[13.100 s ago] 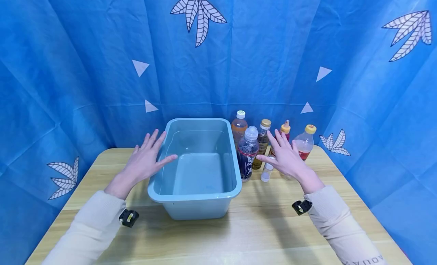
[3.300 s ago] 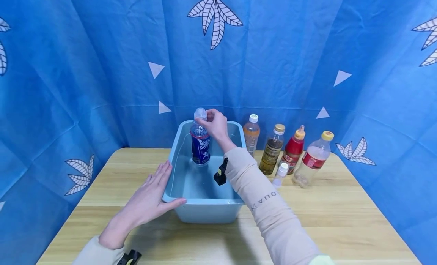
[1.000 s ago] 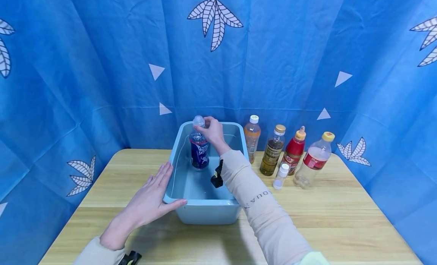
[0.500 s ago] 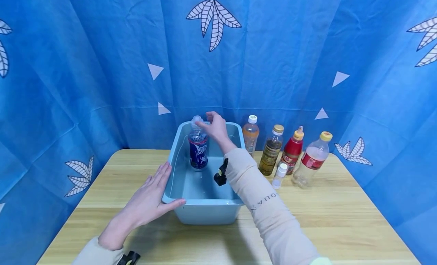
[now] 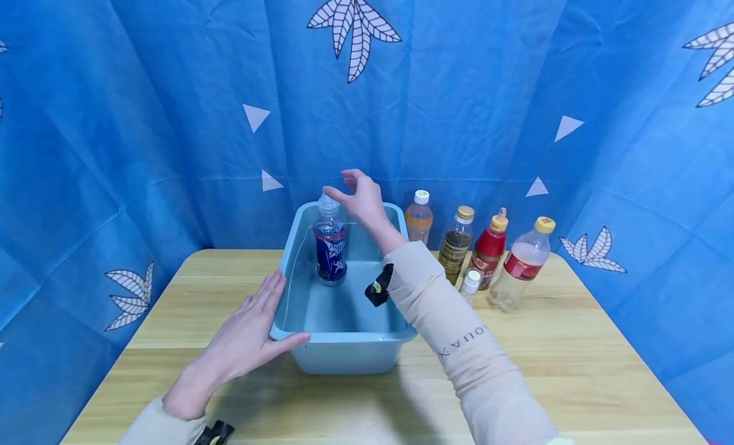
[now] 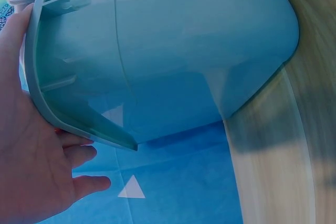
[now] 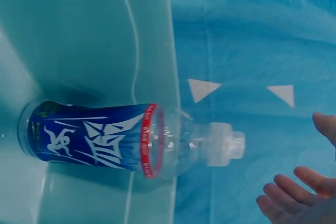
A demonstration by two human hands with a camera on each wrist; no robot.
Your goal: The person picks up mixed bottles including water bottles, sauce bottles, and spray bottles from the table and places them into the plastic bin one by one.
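A sports drink bottle (image 5: 331, 248) with a dark blue label and a clear cap stands upright in the blue-grey plastic basin (image 5: 350, 356), toward its back left. Just above and to the right of the cap, my right hand (image 5: 364, 201) hovers with fingers apart, holding nothing. A gap between those fingers and the bottle's cap (image 7: 226, 144) shows in the right wrist view. My left hand (image 5: 243, 340) rests on the basin's front left corner, its fingers extended along the left rim and the thumb on the front rim. From the left wrist, the basin's outer wall (image 6: 173, 51) fills much of the view.
Right of the basin stand an orange-labelled bottle (image 5: 419, 220), a gold-capped bottle (image 5: 455, 250), a red sauce bottle (image 5: 488, 250) and a yellow-capped bottle (image 5: 520, 266). A small white-capped bottle (image 5: 471, 283) is partly behind the right sleeve. Blue curtain (image 5: 470, 81) surrounds the wooden table (image 5: 573, 356).
The sports drink bottle, first on the table right of the basin, now stands inside it. My right hand has let go of its cap and risen. My left hand stays on the rim.
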